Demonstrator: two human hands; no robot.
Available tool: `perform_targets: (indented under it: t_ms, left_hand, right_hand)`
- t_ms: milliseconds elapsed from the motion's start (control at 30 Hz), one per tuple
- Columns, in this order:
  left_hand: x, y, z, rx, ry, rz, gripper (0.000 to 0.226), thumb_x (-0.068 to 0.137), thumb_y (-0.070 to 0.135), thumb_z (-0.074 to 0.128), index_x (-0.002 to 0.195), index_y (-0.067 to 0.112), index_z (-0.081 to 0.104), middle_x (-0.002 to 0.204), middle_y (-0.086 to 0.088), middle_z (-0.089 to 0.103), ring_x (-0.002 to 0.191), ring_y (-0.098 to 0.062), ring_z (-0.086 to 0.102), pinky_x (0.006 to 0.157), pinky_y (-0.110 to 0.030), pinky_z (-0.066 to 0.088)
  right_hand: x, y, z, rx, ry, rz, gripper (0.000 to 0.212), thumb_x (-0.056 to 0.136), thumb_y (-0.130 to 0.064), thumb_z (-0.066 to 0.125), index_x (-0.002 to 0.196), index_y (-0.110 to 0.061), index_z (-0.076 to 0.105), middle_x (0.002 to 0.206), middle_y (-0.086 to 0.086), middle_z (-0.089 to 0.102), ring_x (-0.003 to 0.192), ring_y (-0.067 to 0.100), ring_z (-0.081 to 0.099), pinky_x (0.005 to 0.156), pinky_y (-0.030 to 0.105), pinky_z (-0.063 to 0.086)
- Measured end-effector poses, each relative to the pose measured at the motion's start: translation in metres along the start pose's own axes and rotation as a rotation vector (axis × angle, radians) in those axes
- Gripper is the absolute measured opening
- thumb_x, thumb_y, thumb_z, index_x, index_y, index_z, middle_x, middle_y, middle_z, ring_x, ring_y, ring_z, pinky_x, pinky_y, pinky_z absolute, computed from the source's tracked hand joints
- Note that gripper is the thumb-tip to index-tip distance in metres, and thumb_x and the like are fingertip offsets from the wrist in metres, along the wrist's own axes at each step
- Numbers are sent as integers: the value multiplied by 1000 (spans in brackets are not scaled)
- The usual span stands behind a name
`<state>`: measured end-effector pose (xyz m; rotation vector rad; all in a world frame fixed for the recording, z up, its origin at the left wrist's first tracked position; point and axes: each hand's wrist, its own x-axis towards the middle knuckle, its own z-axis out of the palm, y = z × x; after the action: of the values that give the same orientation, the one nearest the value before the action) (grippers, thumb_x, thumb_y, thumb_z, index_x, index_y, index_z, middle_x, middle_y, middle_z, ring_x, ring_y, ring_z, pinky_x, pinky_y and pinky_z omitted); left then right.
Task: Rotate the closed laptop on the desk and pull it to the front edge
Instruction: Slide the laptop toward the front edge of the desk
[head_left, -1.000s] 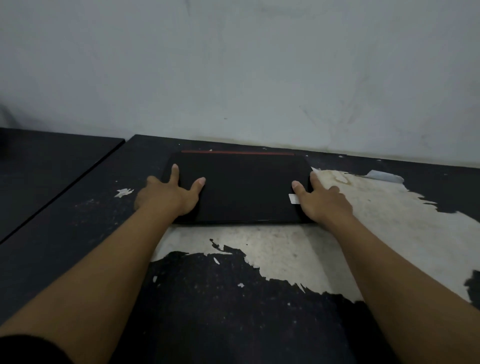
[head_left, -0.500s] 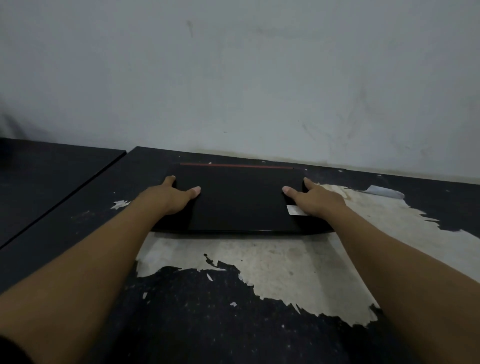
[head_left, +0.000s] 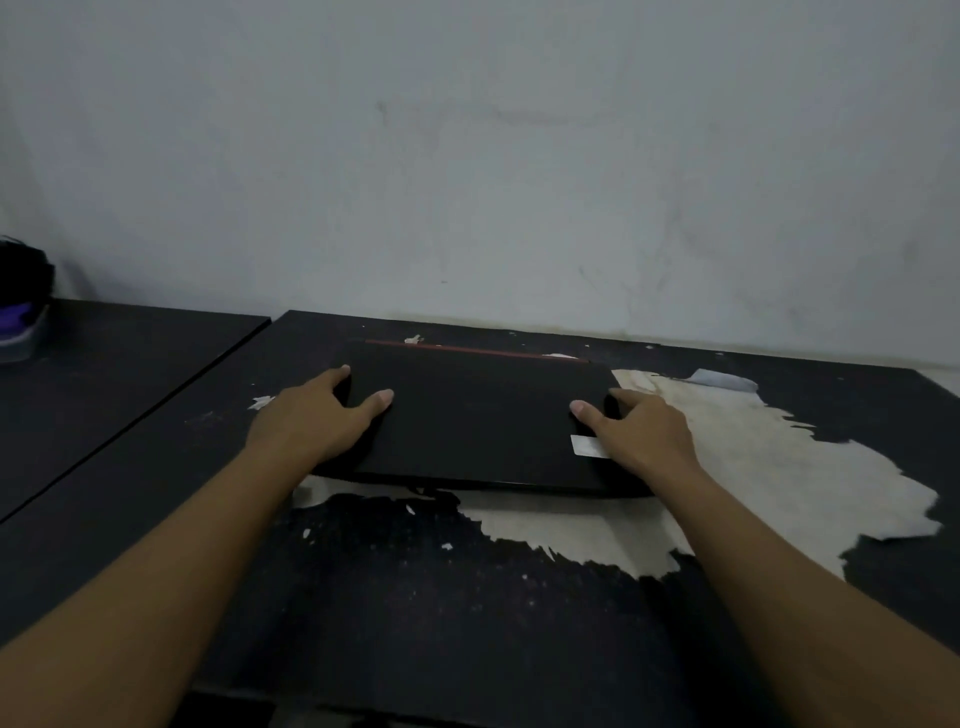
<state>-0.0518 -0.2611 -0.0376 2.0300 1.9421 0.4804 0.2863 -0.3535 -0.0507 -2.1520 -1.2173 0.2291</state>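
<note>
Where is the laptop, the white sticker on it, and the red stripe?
laptop (head_left: 478, 421): head view, middle of the closed black lid.
white sticker (head_left: 584, 445): head view, sticker's visible left part.
red stripe (head_left: 467, 350): head view, along the laptop's far edge.

- laptop (head_left: 483, 421): matte black lid, thin red stripe (head_left: 467, 349) along its far edge, beyond both grips
- small white sticker (head_left: 586, 446) on the lid, touching the right grip (head_left: 641, 434)
- counter (head_left: 415, 597): black top speckled with pale flecks; big cream-white peeled patch (head_left: 753, 467), ragged edges, right of and below the right grip
- small white chip (head_left: 261, 401) just left of the left grip (head_left: 317, 415)
- wall (head_left: 467, 156): pale grey-white, faint scuffs
- far left of left grip: dark object with a purple band (head_left: 18, 317)
</note>
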Motion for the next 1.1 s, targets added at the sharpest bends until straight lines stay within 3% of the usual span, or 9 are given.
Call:
perform_targets:
  t_ms: [267,467,900,1100]
  left_hand:
    - [-82,-10,-17,-47,76,49,98,70,94,40,153,42,36,153,-2,49,136,-31,49,101,-48,44]
    - [-126,-19,-16,-54,38,79,98,69,94,43,152,42,39,153,-1,49,135,-31,50,103,-48,45]
    - [-146,-30,11,-87,-51,89,96,71,93,41,153,42,37,154,-3,48,137,-32,48,104,-47,42]
    - [-140,-31,11,-7,-78,126,96,72,94,32,154,42,32,150,-6,52,133,-32,51,102,-46,43]
  right_hand:
    - [-94,16,-41,112,89,13,74,80,-68,68,141,-28,60,144,1,59,131,25,53,102,41,46]
    - [-149,36,-52,128,84,53,74,79,-69,68,142,-31,59,147,2,56,134,27,50,103,45,45]
    - [-173,55,-48,70,52,103,74,80,-69,67,143,-32,57,146,7,55,133,28,49,96,43,47]
    - [-168,53,-45,-129,-56,107,76,87,-76,50,152,-38,42,147,12,48,130,31,48,95,44,46]
